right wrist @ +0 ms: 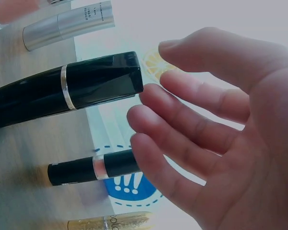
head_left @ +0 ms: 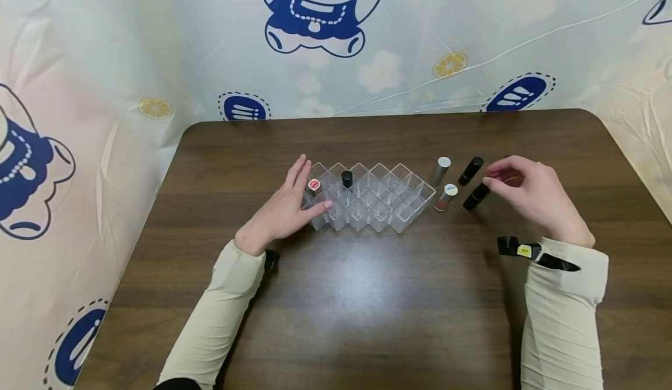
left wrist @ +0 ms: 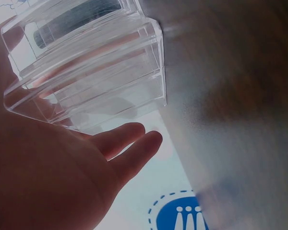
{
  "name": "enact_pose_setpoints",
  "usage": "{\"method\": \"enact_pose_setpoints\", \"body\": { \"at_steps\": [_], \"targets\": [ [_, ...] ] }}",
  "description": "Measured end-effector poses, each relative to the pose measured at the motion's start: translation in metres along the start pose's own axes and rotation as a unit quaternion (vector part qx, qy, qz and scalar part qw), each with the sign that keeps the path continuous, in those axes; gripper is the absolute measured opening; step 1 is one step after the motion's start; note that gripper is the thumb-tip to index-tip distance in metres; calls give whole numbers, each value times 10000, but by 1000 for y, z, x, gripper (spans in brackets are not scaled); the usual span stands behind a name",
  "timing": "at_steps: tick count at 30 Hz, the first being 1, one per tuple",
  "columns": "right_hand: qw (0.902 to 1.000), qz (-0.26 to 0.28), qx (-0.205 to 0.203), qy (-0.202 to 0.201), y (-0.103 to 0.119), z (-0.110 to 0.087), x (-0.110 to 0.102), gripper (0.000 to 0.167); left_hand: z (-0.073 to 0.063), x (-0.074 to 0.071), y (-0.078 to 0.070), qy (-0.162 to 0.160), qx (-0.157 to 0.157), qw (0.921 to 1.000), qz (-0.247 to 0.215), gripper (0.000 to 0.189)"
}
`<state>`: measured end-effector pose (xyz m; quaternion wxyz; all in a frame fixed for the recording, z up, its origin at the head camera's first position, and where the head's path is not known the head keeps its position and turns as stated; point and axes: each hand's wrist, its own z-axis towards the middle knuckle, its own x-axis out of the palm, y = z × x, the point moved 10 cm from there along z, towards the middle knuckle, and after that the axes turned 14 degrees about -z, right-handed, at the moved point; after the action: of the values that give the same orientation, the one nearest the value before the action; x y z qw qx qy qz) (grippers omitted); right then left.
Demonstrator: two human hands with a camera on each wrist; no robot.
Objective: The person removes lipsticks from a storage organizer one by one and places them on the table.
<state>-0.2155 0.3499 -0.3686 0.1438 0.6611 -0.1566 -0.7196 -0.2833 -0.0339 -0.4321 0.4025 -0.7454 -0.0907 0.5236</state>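
A clear plastic lipstick organizer (head_left: 378, 206) with diamond-shaped compartments stands mid-table. Inside, toward its left end, are a lipstick with a red-and-white top (head_left: 314, 186) and a black-capped one (head_left: 347, 179). My left hand (head_left: 280, 212) rests along that left end, thumb over the front corner and fingers extended at the back. On the right, my right hand (head_left: 535, 195) hovers around the top of a black lipstick (head_left: 476, 197). In the right wrist view a gap shows between thumb and loosely bent fingers, and the silver-banded black lipstick (right wrist: 67, 88) stands just beyond the fingertips.
Between organizer and right hand stand a silver tube (head_left: 440, 170), a white-topped lipstick (head_left: 446, 197) and another black tube (head_left: 471, 171). A gold tube (right wrist: 110, 222) shows low in the right wrist view. A patterned curtain (head_left: 409, 81) hangs behind the brown table (head_left: 336, 308).
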Motion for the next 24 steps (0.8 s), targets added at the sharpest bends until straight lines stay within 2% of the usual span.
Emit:
{"method": "enact_pose_setpoints", "body": {
  "at_steps": [5,17,24],
  "targets": [
    [9996,97,-68,-263,5,-1,-6,26,-1,0,-1,11,-11,10000,-14,99],
    [9977,365,-218,-531,21,-2,-14,20,-4,-1,0,41,-70,10000,-47,99],
    [9940,657,-607,-632,43,-1,-12,16,-3,-1,0,34,-86,9999,-53,99]
  ]
}}
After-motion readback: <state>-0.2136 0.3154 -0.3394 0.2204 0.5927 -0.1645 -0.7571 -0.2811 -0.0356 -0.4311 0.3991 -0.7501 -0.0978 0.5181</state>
